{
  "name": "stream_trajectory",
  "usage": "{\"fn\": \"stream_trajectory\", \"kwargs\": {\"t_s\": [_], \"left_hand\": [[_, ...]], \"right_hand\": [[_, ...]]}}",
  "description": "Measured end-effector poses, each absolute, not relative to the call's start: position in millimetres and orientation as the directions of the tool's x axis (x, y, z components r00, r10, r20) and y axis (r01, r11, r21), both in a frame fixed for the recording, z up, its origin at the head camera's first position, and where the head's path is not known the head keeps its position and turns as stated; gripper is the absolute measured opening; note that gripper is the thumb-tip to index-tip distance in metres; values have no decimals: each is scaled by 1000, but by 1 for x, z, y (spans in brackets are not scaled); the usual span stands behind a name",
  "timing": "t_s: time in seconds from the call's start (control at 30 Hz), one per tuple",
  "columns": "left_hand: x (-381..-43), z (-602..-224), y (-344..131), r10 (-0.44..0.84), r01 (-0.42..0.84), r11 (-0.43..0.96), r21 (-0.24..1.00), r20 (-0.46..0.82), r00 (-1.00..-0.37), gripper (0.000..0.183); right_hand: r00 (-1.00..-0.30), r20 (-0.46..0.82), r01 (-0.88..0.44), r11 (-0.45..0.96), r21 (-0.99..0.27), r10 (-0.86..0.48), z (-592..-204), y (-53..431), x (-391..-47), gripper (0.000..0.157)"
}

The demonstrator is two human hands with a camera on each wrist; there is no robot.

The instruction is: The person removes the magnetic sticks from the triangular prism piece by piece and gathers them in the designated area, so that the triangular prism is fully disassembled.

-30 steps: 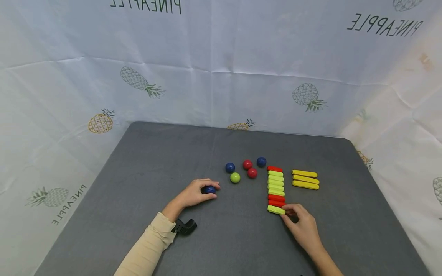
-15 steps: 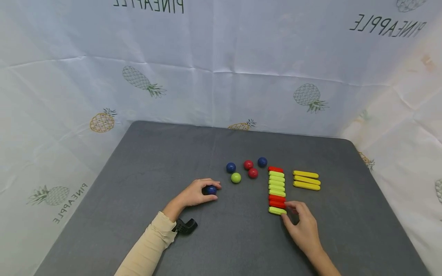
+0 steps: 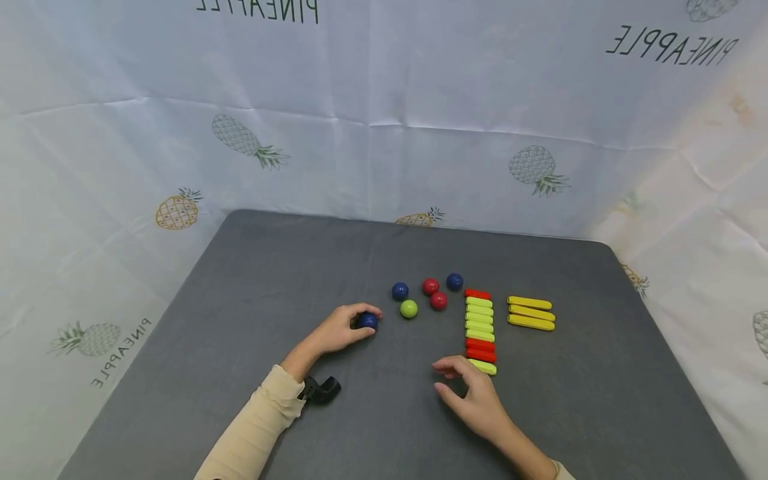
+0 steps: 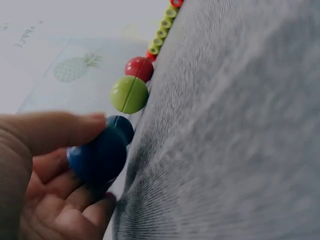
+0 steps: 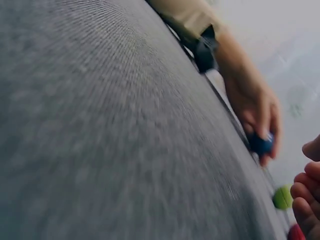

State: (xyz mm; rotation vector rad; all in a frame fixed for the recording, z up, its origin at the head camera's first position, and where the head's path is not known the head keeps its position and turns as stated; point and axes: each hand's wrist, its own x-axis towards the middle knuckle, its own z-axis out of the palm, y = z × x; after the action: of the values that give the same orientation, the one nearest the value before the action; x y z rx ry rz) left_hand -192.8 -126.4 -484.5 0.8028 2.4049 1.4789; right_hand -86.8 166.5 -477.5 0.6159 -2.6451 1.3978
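My left hand [image 3: 337, 331] grips a glossy blue ball [image 3: 367, 321] between thumb and fingers, left of the middle of the table. In the left wrist view the thumb lies over this blue ball [image 4: 97, 159], with the fingers curled below it. My right hand [image 3: 474, 397] holds nothing; its thumb and fingers are spread apart above the table. It is just left of and below the near end of a column of short red and light green sticks [image 3: 480, 327]. The fingers partly cover the nearest light green stick [image 3: 485, 367].
Beyond the hands lie a green ball [image 3: 409, 309], two red balls [image 3: 439, 301] and two more blue balls [image 3: 400, 291]. Three yellow sticks [image 3: 531, 312] lie to the right of the column. A white curtain with pineapple prints [image 3: 372, 167] hangs behind the dark grey table [image 3: 288, 267].
My right hand has let go of the nearest light green stick and moved left, away from the column. The left hand, still gripping the blue ball, has shifted only slightly.
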Motion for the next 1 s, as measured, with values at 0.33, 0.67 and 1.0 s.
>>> {"fn": "stream_trajectory", "kwargs": {"t_s": [0.33, 0.67, 1.0], "left_hand": [[-237, -477, -110, 453, 338, 449, 827, 115, -884, 37], [-261, -479, -106, 427, 258, 508, 821, 20, -904, 39], [-262, -476, -102, 450, 261, 514, 817, 2, -893, 44]], "right_hand": [[-835, 139, -387, 389, -836, -532, -481, 133, -100, 32], [-794, 121, -372, 319, -872, -595, -454, 127, -97, 32], [-796, 108, -365, 330, -871, -596, -454, 129, -99, 32]]}}
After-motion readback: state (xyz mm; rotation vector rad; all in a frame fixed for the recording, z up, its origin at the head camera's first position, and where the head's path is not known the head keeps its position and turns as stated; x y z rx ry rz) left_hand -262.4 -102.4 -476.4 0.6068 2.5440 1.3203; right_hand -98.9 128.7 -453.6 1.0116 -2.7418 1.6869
